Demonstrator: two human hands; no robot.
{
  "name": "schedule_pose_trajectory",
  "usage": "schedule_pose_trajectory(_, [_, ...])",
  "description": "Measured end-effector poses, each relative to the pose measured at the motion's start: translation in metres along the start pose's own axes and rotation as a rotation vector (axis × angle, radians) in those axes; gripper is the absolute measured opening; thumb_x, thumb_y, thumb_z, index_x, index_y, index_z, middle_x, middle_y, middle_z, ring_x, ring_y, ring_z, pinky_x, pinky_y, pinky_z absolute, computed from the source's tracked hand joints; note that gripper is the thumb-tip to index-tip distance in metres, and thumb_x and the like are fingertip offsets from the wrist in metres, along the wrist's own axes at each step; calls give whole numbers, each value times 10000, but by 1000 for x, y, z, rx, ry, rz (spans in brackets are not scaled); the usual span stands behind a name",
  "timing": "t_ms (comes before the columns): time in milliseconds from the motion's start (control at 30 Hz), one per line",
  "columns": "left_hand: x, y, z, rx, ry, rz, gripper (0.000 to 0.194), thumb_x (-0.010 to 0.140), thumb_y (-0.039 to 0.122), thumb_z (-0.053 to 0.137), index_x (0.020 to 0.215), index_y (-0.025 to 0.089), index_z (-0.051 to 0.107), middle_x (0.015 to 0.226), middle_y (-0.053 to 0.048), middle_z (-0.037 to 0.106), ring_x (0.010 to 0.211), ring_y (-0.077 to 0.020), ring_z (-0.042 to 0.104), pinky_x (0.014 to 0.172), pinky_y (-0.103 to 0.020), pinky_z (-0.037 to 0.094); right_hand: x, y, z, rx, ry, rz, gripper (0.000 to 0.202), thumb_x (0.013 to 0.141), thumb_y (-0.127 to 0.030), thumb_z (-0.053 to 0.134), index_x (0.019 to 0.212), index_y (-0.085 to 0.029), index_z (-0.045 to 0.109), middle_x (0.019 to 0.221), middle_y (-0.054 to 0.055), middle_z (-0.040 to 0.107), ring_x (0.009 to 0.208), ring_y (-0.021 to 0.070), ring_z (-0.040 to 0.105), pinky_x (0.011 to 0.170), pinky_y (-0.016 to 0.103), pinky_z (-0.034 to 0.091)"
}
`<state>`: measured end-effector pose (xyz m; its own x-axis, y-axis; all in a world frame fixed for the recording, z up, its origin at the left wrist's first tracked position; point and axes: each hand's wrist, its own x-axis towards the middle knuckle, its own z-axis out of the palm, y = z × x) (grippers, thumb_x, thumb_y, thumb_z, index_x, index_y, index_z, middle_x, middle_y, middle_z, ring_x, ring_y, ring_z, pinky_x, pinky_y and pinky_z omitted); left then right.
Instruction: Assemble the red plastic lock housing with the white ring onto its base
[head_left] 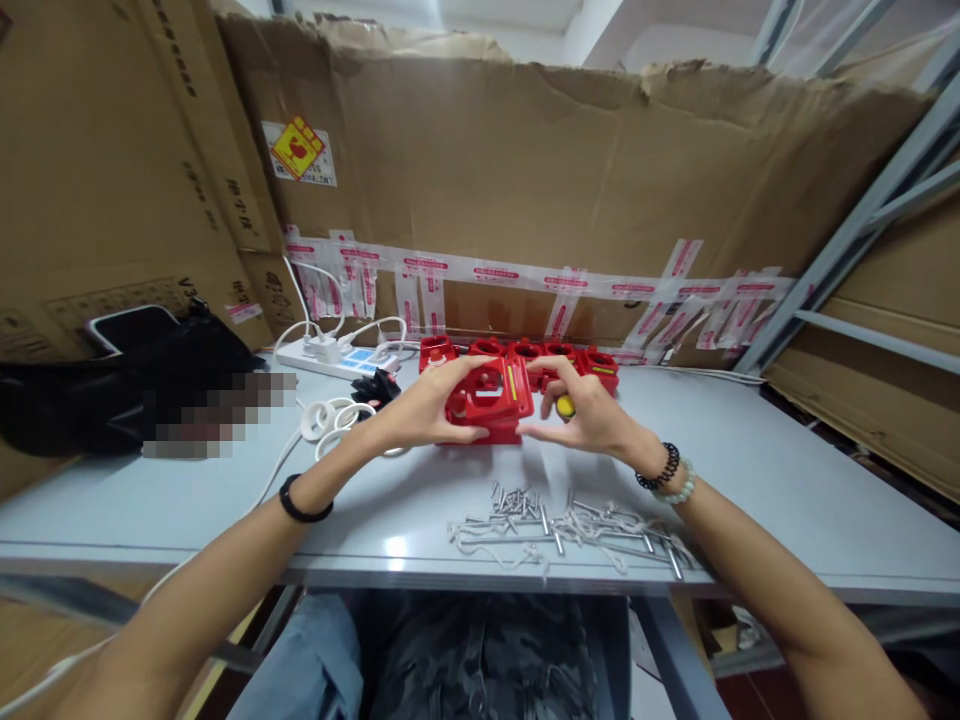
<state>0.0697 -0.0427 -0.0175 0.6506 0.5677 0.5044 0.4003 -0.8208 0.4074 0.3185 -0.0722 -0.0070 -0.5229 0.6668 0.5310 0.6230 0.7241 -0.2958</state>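
Observation:
My left hand is closed on a red plastic frame, thumb along the lower side and fingers over the top. The frame has a large opening and a yellow strip on its right face. Just to the right, my right hand has its thumb and forefinger spread beside the frame. Its other fingers curl around a yellow round-ended object; the rest of that object is hidden in the palm. Behind both hands stand several similar red parts in a row. Nearer me lie short metal screws and metal rods with white cords.
White cable coils and a black bundle lie left of my left hand. A power strip with plugs sits behind them. At far left rests a black bag with a phone. A taped cardboard sheet walls the back.

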Motion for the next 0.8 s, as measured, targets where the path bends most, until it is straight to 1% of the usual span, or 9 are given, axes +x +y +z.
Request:
schedule_pose_trajectory(67, [0, -6, -4, 88, 20, -41, 733, 713, 378, 701, 1349, 227, 370, 1341, -118, 510, 1165, -287, 536, 974, -420, 430, 1, 5, -3, -122, -34, 114, 344, 801, -493, 591, 939, -180, 558, 547, -39, 538, 491, 104, 468, 526, 254, 360])
schedule_pose_trajectory(100, [0, -8, -5, 127, 16, -60, 727, 717, 383, 695, 1347, 224, 368, 1347, -119, 508, 1171, -289, 531, 973, -421, 422, 2, 7, -2, -188, -73, 157, 280, 833, -461, 553, 854, -182, 568, 545, -29, 533, 507, 108, 467, 534, 256, 342])
schedule_pose_trajectory(167, [0, -10, -6, 197, -3, -93, 725, 723, 412, 689, 1344, 227, 361, 1341, -118, 518, 1171, -297, 528, 969, -434, 399, 2, 10, 1, -300, -199, 207, 230, 856, -397, 514, 783, -185, 564, 605, 4, 576, 546, 117, 475, 551, 262, 319])
schedule_pose_trajectory(267, [-1, -8, -5, 264, -48, -122, 731, 735, 462, 675, 1349, 240, 346, 1298, -114, 554, 1127, -306, 548, 938, -448, 376, 0, 14, 9, -365, -381, 220, 199, 850, -349, 500, 759, -183, 560, 707, 50, 631, 605, 139, 502, 568, 275, 303])
schedule_pose_trajectory(367, [0, -5, -4, 286, -48, -141, 761, 739, 494, 668, 1366, 232, 325, 1176, -104, 620, 1007, -287, 597, 890, -427, 383, -3, 18, 16, -368, -465, 228, 185, 858, -330, 471, 806, -175, 558, 750, 80, 642, 634, 163, 524, 575, 286, 302])
schedule_pose_trajectory(500, [1, -2, -5, 269, -20, -168, 770, 744, 518, 663, 1364, 212, 324, 1053, -77, 659, 812, -225, 628, 844, -383, 405, -6, 19, 18, -373, -561, 249, 150, 866, -267, 422, 879, -167, 534, 754, 94, 636, 638, 183, 536, 580, 300, 311])
schedule_pose_trajectory(567, [1, -2, -5, 273, -7, -174, 775, 747, 533, 660, 1364, 204, 326, 1026, -74, 665, 785, -219, 626, 826, -372, 412, -7, 16, 17, -363, -601, 252, 122, 857, -233, 416, 866, -172, 522, 769, 98, 637, 652, 186, 543, 593, 300, 328])
schedule_pose_trajectory(667, [1, -3, -4, 278, 9, -160, 768, 749, 540, 657, 1358, 201, 335, 1014, -73, 664, 804, -224, 625, 818, -368, 421, -7, 10, 18, -334, -627, 248, 100, 853, -220, 416, 844, -182, 509, 827, 107, 641, 700, 187, 554, 637, 299, 363])
schedule_pose_trajectory(800, [1, -5, -2, 222, 33, -148, 770, 736, 542, 669, 1352, 217, 341, 1094, -92, 643, 862, -237, 629, 836, -387, 443, -8, 11, 18, -280, -625, 259, 141, 874, -298, 426, 885, -190, 514, 871, 100, 642, 718, 187, 556, 655, 303, 393])
